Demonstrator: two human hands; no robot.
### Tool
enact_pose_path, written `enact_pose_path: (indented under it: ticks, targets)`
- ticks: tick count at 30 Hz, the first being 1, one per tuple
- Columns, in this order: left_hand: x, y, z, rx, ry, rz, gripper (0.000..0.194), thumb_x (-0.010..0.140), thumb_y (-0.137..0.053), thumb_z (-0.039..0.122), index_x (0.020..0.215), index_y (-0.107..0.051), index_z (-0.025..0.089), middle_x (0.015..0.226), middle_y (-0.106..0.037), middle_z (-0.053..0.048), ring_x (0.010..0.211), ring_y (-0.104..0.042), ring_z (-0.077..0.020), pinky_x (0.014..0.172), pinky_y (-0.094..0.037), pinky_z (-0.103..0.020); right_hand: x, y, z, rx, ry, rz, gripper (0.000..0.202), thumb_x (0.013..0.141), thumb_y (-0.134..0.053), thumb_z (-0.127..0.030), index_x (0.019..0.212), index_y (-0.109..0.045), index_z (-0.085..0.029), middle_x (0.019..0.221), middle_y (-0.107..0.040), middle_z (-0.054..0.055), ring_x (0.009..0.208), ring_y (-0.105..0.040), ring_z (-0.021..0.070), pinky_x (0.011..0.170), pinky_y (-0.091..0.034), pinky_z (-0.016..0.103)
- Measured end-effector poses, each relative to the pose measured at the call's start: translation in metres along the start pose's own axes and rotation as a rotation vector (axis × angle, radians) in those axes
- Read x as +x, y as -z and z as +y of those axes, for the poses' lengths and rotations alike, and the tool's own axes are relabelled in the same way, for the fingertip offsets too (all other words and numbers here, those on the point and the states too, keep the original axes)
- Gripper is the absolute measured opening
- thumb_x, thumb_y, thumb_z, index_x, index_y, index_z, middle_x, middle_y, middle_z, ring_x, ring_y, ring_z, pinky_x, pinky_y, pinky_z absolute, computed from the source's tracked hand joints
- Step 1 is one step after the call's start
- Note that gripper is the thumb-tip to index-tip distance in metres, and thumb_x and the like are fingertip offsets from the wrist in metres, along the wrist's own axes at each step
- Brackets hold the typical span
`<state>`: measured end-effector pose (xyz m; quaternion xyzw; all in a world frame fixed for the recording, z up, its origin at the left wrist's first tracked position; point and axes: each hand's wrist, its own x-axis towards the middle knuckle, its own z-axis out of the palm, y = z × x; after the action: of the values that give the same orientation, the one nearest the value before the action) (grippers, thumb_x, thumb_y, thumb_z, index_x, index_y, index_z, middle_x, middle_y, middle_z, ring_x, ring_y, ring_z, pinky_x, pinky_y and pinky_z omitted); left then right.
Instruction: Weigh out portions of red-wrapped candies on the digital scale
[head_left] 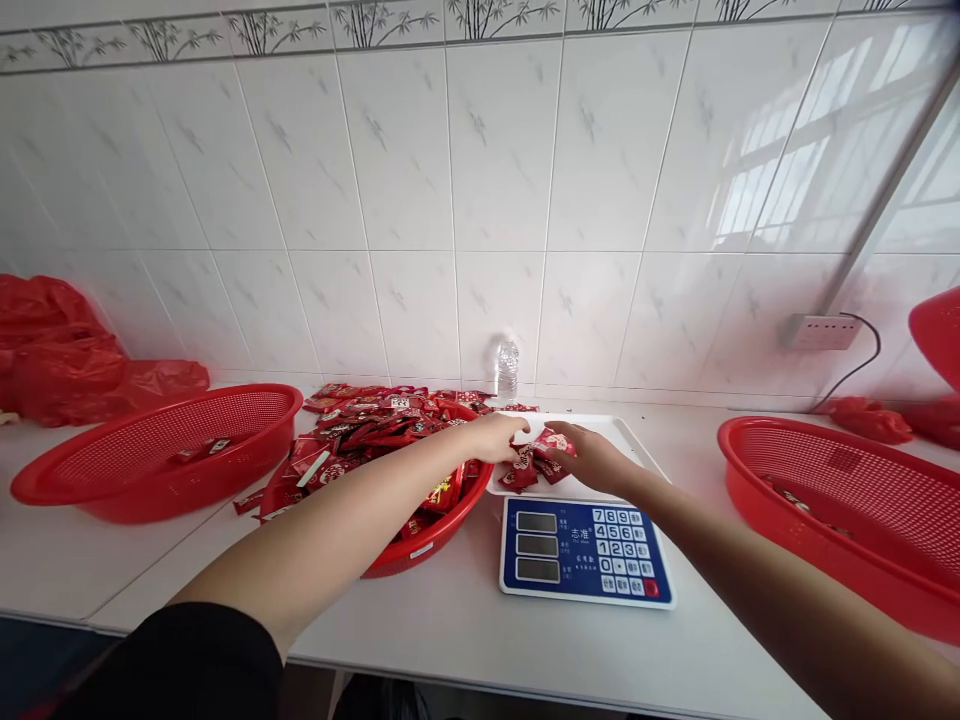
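My left hand [496, 438] reaches over the left edge of a white scale tray [630, 445], its fingers curved and apart with nothing visible between them. From the right, my right hand [592, 458] pinches a red packet [553, 441] between thumb and fingers. Beneath and beside it, several more red packets [519, 470] lie on the tray. The blue scale panel [585, 550] faces me in front of the tray; its displays look blank. Under my left forearm, a red basket [431, 553] is heaped with red packets [386, 425], some spilling behind it.
Another red basket [165, 490] with a few packets stands at the left, near red plastic bags [67, 350]. At the right is a red basket [757, 460] with a few packets inside. A clear bottle [507, 370] stands by the tiled wall, and a socket strip [825, 332] is mounted there.
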<state>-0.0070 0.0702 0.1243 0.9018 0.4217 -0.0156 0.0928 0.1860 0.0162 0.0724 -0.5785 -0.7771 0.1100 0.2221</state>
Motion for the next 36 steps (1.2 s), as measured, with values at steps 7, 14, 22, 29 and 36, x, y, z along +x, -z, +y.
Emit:
enact_pose_path:
  ticks: [7,14,22,29,36]
  targets:
    - [-0.014,-0.010,0.004,0.066,-0.013,0.175,0.052,0.083,-0.055,0.020,0.134,-0.044,0.019,0.137,-0.051,-0.011,0.124,-0.048,-0.0258,0.098,-0.041,-0.034,0.011,-0.024,0.002,-0.022,-0.073,-0.120,0.083,0.077,-0.049,-0.073,0.146,-0.031,-0.030,0.154,-0.024,0.010,0.142,-0.010,0.0369,0.108,-0.016,0.059]
    - [-0.081,-0.016,0.038,-0.089,-0.302,0.774,0.038,0.090,-0.046,0.012,0.127,-0.048,0.022,0.121,-0.062,-0.006,0.113,-0.056,-0.0195,0.097,-0.046,-0.038,0.044,-0.044,-0.003,-0.009,-0.142,-0.168,0.087,0.078,-0.043,-0.075,0.148,-0.026,-0.025,0.151,-0.029,0.017,0.138,-0.018,0.0435,0.102,-0.022,0.063]
    - [-0.119,-0.134,0.023,-0.052,-0.712,0.985,0.035,0.085,-0.048,0.006,0.118,-0.052,0.016,0.093,-0.069,-0.008,0.084,-0.064,-0.0165,0.075,-0.055,-0.031,0.048,-0.024,0.002,0.041,-0.043,-0.206,0.074,0.078,-0.054,-0.065,0.142,-0.038,-0.029,0.139,-0.047,0.011,0.132,-0.037,0.0326,0.106,-0.026,0.053]
    - [-0.106,-0.179,0.018,-0.133,-0.603,0.985,0.034,0.086,-0.046,0.007,0.117,-0.053,0.019,0.093,-0.070,-0.008,0.083,-0.067,-0.0157,0.075,-0.055,-0.028,0.048,-0.046,-0.008,0.006,-0.034,-0.186,0.078,0.076,-0.049,-0.074,0.143,-0.035,-0.035,0.152,-0.028,0.011,0.139,-0.016,0.0423,0.102,-0.015,0.068]
    - [-0.110,-0.189,0.002,-0.177,-0.421,1.073,0.036,0.083,-0.051,0.005,0.116,-0.055,0.018,0.095,-0.068,-0.007,0.087,-0.066,-0.0163,0.076,-0.055,-0.026,0.056,-0.053,-0.004,-0.046,0.134,-0.106,0.044,0.085,-0.052,-0.059,0.117,-0.062,-0.031,0.133,-0.052,0.005,0.126,-0.042,0.0274,0.103,-0.031,0.046]
